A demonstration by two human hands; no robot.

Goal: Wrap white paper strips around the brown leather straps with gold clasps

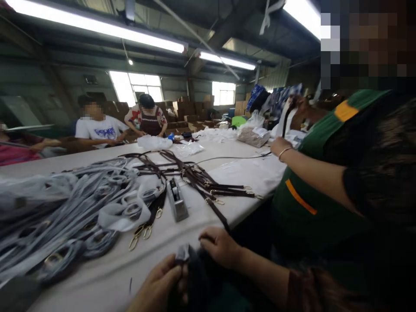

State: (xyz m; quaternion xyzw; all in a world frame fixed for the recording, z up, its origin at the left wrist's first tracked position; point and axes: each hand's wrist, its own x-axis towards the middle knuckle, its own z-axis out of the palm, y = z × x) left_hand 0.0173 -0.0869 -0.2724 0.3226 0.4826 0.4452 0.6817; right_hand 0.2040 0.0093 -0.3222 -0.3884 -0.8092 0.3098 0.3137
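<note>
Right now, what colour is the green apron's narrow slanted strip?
The strip is orange, clearest in head view.

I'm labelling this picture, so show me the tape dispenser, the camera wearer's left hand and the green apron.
Tape dispenser (178, 204), head view: middle of its grey body.
Left hand (163, 278), head view: near the thumb's base.
Green apron (294, 216), head view: its front.

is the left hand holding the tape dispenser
No, the tape dispenser stands on the table, apart from the left hand, which pinches a pale grey piece.
</note>
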